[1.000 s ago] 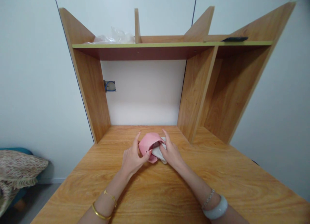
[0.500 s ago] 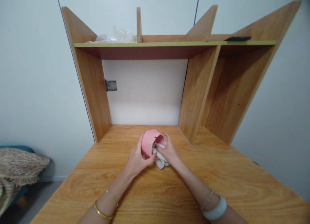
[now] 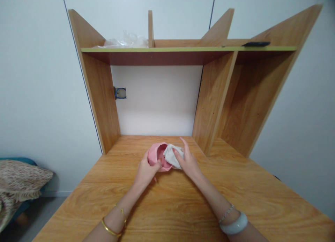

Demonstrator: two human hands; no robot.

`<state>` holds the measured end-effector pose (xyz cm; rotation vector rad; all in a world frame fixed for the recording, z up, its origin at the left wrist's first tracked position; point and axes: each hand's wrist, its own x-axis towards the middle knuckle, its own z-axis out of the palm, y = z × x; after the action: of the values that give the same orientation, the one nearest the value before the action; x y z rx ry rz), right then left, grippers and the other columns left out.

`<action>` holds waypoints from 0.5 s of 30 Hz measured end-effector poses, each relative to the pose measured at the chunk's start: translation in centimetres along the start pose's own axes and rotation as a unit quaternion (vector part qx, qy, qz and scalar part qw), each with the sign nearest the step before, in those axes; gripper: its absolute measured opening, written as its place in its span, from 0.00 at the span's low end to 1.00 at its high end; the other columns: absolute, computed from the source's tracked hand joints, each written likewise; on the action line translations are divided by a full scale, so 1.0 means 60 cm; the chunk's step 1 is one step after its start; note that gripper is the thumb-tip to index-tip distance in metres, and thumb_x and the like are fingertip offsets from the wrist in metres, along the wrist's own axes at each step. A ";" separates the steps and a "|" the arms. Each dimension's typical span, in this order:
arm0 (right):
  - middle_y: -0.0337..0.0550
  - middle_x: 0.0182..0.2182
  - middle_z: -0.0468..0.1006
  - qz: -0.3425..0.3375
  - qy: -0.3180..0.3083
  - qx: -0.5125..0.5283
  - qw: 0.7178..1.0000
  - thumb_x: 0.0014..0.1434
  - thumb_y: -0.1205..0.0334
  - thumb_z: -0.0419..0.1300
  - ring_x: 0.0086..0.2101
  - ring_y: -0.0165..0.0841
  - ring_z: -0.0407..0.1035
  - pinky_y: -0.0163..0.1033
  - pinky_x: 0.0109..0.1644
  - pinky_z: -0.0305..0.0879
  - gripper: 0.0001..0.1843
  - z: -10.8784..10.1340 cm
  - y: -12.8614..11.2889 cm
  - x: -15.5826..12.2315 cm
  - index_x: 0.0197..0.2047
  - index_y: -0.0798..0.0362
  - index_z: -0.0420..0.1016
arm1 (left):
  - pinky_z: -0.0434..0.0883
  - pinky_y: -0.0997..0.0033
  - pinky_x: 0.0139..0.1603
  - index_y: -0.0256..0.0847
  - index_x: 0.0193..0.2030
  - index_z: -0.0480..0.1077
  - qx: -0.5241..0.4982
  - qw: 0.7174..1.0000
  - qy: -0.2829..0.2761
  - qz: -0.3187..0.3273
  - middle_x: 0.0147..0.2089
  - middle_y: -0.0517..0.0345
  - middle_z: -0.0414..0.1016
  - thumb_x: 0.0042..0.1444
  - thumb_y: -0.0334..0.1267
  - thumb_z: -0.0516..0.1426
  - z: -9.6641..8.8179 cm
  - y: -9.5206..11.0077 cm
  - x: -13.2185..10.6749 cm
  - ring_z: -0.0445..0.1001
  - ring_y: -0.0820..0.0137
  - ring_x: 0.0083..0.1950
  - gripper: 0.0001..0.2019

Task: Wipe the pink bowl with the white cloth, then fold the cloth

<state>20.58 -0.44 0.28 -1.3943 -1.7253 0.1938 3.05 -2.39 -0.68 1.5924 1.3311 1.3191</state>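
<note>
View across the wooden bench [image 3: 183, 207]. The left hand [image 3: 144, 170] holds a small pink bowl [image 3: 156, 157] at its near left rim, the grip closed on it with the thumb over the edge. The right hand [image 3: 188, 161] holds a crumpled white cloth [image 3: 172, 154], the grip closed on the cloth with the forefinger stretched along its far side. Half a second earlier the bowl is tipped up on edge, its mouth turned toward the right hand and the cloth hanging bunched below. Now the bowl is lowered close to the bench, mouth up and slightly toward the person, and the cloth is raised so that it lies over the right rim and partly inside. Whether the bowl's base touches the bench cannot be told, since the hands hide it. As a judgement, the wiping now falls on the inside of the bowl, with one hand steadying and the other rubbing. Bowl and cloth sit at the middle of the bench, in front of the open bay under the upper shelf [image 3: 183, 49]. On that shelf lie a clear plastic bag [image 3: 125, 42] and a flat dark object [image 3: 255, 44]. A patterned blanket [image 3: 18, 181] lies low at the left.
</note>
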 end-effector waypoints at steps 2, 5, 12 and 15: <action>0.45 0.32 0.73 0.025 -0.005 -0.003 1.000 0.58 0.52 0.45 0.33 0.36 0.69 0.35 0.32 0.60 0.29 0.004 0.015 0.005 0.59 0.55 0.45 | 0.62 0.78 0.10 0.34 0.50 0.56 -0.081 0.994 0.018 -0.067 0.24 0.59 0.72 0.49 0.47 0.52 -0.002 -0.009 0.010 0.64 0.77 0.11 0.24; 0.50 0.35 0.73 0.083 -0.006 -0.052 0.995 0.59 0.52 0.43 0.36 0.38 0.69 0.36 0.33 0.59 0.25 0.006 0.040 0.012 0.55 0.58 0.51 | 0.58 0.82 0.08 0.35 0.38 0.60 -0.182 0.976 0.060 -0.099 0.12 0.69 0.63 0.48 0.51 0.52 -0.012 -0.016 0.021 0.61 0.77 0.09 0.19; 0.53 0.34 0.73 0.125 -0.038 -0.176 0.976 0.57 0.59 0.48 0.35 0.38 0.68 0.36 0.32 0.56 0.11 -0.013 0.076 0.022 0.35 0.57 0.65 | 0.55 0.84 0.08 0.39 0.29 0.57 -0.362 0.922 0.089 -0.104 0.13 0.73 0.60 0.43 0.54 0.54 -0.028 0.001 0.020 0.56 0.82 0.08 0.19; 0.49 0.29 0.74 0.123 -0.088 -0.151 0.977 0.54 0.61 0.51 0.31 0.36 0.68 0.35 0.30 0.55 0.08 -0.008 0.072 0.022 0.30 0.56 0.67 | 0.55 0.85 0.09 0.39 0.30 0.57 -0.417 0.899 0.084 -0.108 0.14 0.73 0.61 0.44 0.52 0.54 -0.028 0.010 0.017 0.57 0.83 0.09 0.17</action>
<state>24.02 2.04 -1.33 -1.8653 -1.7752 0.2031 1.61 -1.72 0.62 0.7313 0.8028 1.6024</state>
